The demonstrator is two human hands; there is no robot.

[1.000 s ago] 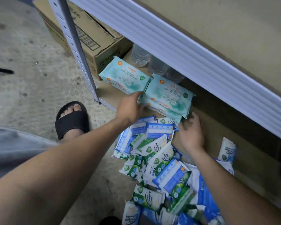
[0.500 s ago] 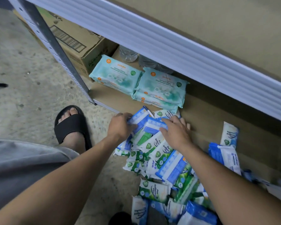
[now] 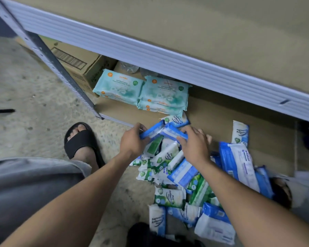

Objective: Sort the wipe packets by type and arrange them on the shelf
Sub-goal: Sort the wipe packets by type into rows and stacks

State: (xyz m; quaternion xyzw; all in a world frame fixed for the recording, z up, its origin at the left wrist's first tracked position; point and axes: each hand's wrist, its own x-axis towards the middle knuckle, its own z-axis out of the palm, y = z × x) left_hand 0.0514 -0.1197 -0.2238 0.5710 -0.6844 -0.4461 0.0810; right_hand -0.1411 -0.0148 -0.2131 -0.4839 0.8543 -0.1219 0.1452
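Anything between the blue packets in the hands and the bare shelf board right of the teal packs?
A loose white-and-blue packet lies just beyond the blue packets, in front of the right teal stack. The bare shelf board right of it shows nothing in the way.

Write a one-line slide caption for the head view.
Left hand and right hand grip blue wipe packets atop the mixed pile at the bottom shelf; teal packs stacked behind.

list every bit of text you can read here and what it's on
"ANTIBACTERIAL FRAGRANCE FREE WIPES": left teal wipe pack, right teal wipe pack
"Pine Antibacterial", partly legible: green-and-white packet
"anta": white packet in the pile
cardboard box print: too blurred
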